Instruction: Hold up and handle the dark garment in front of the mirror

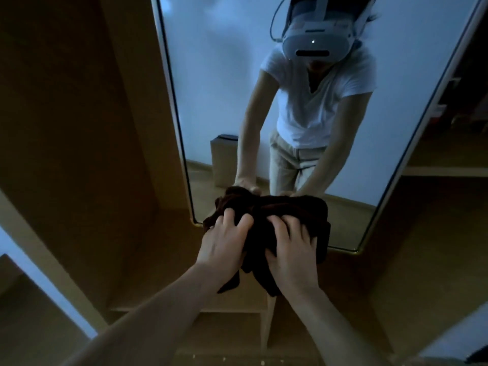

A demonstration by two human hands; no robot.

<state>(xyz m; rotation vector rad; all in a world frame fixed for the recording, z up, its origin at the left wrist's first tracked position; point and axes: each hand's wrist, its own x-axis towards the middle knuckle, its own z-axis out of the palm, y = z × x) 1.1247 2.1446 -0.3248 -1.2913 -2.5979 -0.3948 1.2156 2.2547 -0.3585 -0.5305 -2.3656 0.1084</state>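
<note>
- Right now both hands are dug into one dark brown cloth (274, 220), a bunched towel-like bundle held up against the bottom edge of a mirror (211, 88).
- Fingers of the left hand (221, 247) are curled into the cloth's left side, knuckles up, with folds pushed up between them.
- Beside it, the right hand (293, 252) clamps the cloth's right side, its fingers curled over the top and its thumb pressed in lower down; the two hands sit near each other without touching.
- A loose tail of the cloth hangs down between the wrists.
- Below the hands runs a light wooden shelf (184, 302), with a vertical divider (269, 323) under it.
- Wooden cabinet panels (79, 128) frame the mirror on both sides; open shelves show at the right edge.
- Reflected in the mirror is the person bent forward in a white T-shirt (317, 101) and pale trousers, wearing a white headset (314, 40), with a cardboard box (224, 159) on the floor behind.
</note>
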